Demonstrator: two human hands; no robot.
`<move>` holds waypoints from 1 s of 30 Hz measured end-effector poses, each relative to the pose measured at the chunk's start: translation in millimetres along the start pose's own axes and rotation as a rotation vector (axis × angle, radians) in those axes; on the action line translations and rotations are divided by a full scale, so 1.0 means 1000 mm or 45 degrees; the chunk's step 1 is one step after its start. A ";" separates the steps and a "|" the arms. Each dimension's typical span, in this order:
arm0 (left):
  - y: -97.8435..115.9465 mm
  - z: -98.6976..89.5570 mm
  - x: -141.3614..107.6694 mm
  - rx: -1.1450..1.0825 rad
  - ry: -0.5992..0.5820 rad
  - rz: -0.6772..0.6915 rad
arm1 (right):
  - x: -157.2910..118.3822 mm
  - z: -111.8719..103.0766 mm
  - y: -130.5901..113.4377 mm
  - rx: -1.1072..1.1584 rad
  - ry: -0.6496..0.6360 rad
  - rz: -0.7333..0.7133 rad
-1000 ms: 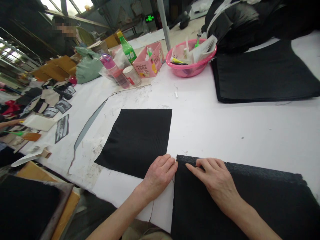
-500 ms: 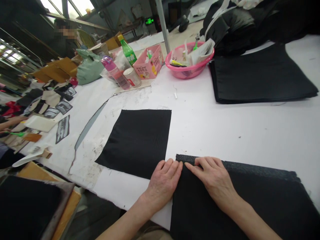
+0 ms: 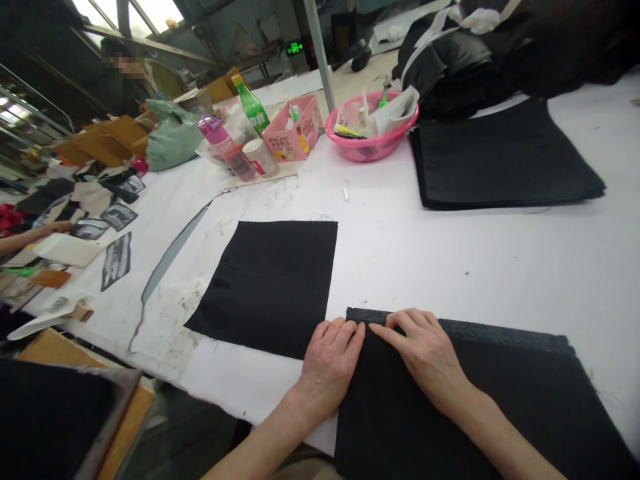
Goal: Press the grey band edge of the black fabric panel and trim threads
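Left fingers (image 3: 343,335) together, right fingers (image 3: 419,323) parted, touch black cloth (image 3: 395,407) on white tabletop (image 3: 440,247) in cluttered workshop (image 3: 230,37).

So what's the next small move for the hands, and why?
Probably slide the right hand rightward along the speckled strip, with the left hand steadying the left corner of the black fabric. Both hands' fingers sit close together near the strip's left end, while its long stretch to the right has no hand on it.
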State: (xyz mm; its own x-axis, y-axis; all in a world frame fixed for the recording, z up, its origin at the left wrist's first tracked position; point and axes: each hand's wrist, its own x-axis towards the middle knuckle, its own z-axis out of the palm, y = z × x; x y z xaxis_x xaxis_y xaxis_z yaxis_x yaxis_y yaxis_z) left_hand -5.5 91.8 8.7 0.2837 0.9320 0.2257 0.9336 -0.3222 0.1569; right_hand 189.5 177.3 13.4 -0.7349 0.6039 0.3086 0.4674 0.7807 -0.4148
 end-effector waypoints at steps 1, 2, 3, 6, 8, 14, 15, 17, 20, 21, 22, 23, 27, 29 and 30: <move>-0.001 -0.001 -0.001 -0.001 -0.020 -0.001 | -0.001 -0.002 0.003 0.021 -0.020 -0.007; -0.002 -0.002 -0.001 -0.003 -0.035 -0.005 | -0.002 -0.003 0.006 0.032 -0.039 -0.017; -0.003 -0.003 -0.001 -0.006 -0.046 -0.009 | -0.003 -0.005 0.009 0.036 -0.063 -0.030; -0.003 -0.004 -0.002 -0.011 -0.068 -0.024 | -0.006 -0.010 0.015 0.019 -0.112 -0.058; -0.003 -0.003 -0.002 -0.006 -0.078 -0.026 | -0.008 -0.012 0.016 0.012 -0.122 -0.063; -0.002 -0.005 -0.001 0.075 -0.123 0.013 | -0.012 -0.011 0.017 0.019 -0.090 -0.040; -0.001 -0.006 0.000 0.102 -0.121 0.039 | -0.013 -0.010 0.017 0.017 -0.086 -0.039; -0.001 -0.006 0.003 0.152 -0.118 0.111 | -0.013 -0.009 0.016 0.009 -0.078 -0.042; 0.000 -0.006 0.007 0.194 -0.146 0.211 | -0.012 -0.009 0.015 -0.001 -0.084 -0.043; 0.001 -0.007 0.008 0.199 -0.159 0.225 | -0.012 -0.009 0.015 -0.001 -0.086 -0.042; 0.001 -0.007 0.009 0.200 -0.173 0.230 | -0.013 -0.010 0.016 0.000 -0.090 -0.040; 0.001 -0.008 0.010 0.199 -0.190 0.232 | -0.013 -0.011 0.018 0.001 -0.092 -0.039; 0.002 -0.012 0.012 0.195 -0.259 0.238 | -0.018 -0.019 0.026 -0.005 -0.088 -0.057; 0.003 -0.013 0.013 0.194 -0.279 0.241 | -0.022 -0.023 0.030 -0.007 -0.093 -0.061; 0.003 -0.013 0.013 0.192 -0.287 0.240 | -0.023 -0.024 0.031 -0.007 -0.096 -0.058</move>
State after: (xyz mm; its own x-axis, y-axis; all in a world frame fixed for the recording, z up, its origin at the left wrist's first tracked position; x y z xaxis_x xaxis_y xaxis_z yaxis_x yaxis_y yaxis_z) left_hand -1.8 101.2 24.3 0.4805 0.8769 0.0162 0.8770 -0.4803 -0.0151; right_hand 232.5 191.3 14.0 -0.7903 0.5540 0.2617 0.4350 0.8082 -0.3971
